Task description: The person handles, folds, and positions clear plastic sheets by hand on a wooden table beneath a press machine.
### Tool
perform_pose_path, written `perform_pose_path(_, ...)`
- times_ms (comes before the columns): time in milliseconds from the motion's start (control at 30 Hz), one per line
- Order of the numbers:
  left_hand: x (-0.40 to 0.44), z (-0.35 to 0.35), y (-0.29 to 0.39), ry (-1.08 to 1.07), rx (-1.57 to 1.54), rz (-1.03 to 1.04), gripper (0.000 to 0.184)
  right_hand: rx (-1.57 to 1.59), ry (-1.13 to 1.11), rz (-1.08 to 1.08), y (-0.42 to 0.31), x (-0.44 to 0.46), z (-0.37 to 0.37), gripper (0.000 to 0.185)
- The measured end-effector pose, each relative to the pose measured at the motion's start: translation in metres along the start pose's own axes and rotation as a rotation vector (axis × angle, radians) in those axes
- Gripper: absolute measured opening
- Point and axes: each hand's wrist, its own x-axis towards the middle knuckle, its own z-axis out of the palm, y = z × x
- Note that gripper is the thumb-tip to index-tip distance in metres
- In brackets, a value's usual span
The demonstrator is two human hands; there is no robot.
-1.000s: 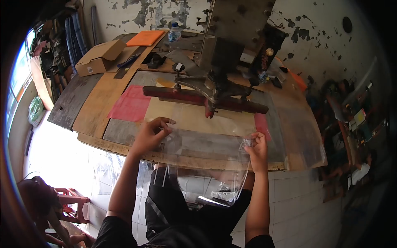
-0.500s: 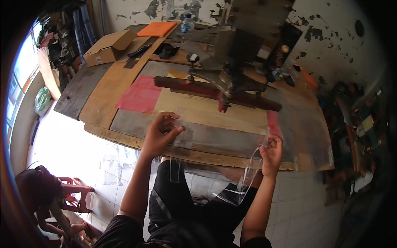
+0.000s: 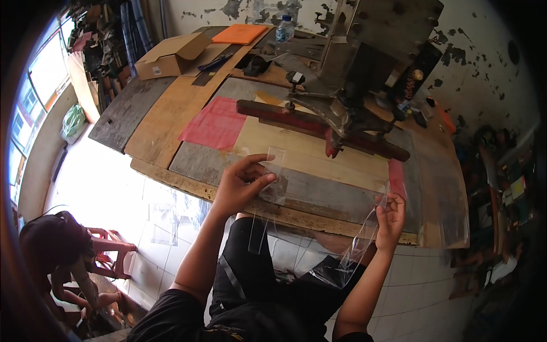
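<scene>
A clear plastic sheet hangs between my hands in front of the bench edge. It is so transparent that its full outline is hard to trace. My left hand pinches it at the left between thumb and fingers, where a see-through strip sticks up and hangs down. On the right, my right hand grips its other side, and the plastic below looks creased and shiny. Beyond both hands, a press with a dark red bar stands over a pale yellowish board flanked by red patches.
A cardboard box, an orange folder and a water bottle stand at the back of the worktable. Another person sits low at the left by a red stool. Clear sheets hang at the table's right edge.
The whole view has shifted, so the table and press appear farther right. Both hands keep hold of the plastic sheet, in nearly the same pose.
</scene>
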Motion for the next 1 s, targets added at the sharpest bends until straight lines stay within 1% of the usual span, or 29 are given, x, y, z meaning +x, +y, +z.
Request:
perform_pose_path(100, -0.0003, -0.0005, -0.0011, -0.003, -0.048, -0.002, 0.045, -0.01, 0.006, 0.003, 0.0001, 0.0003, 0.0011, 0.043)
perform_pose_path(233, -0.0008, -0.0009, -0.0026, 0.0, 0.002, 0.031, 0.043, -0.021, -0.006, -0.001, -0.0016, 0.0005, 0.0025, 0.041)
perform_pose_path(500, 0.0003, 0.0002, -0.0017, 0.034, 0.016, -0.022, 0.038, -0.047, -0.001, 0.007, 0.0003, 0.0005, 0.0027, 0.039)
perform_pose_path(633, 0.0008, 0.0, -0.0048, 0.03, 0.019, -0.015, 0.038, -0.049, -0.002, 0.008, -0.0007, -0.0007, 0.0029, 0.041)
perform_pose_path(800, 0.0016, 0.0022, -0.0016, 0.066, 0.117, -0.003, 0.037, -0.051, 0.013, -0.001, -0.0004, -0.0008, 0.0038, 0.043)
perform_pose_path(933, 0.0021, 0.0026, -0.0047, 0.072, 0.086, -0.012, 0.037, -0.053, 0.023, -0.04, 0.0007, 0.0001, 0.0045, 0.046)
perform_pose_path(1000, 0.0023, 0.0042, -0.003, 0.058, 0.069, -0.017, 0.038, -0.033, 0.025, -0.007, -0.0032, -0.0004, 0.0064, 0.047)
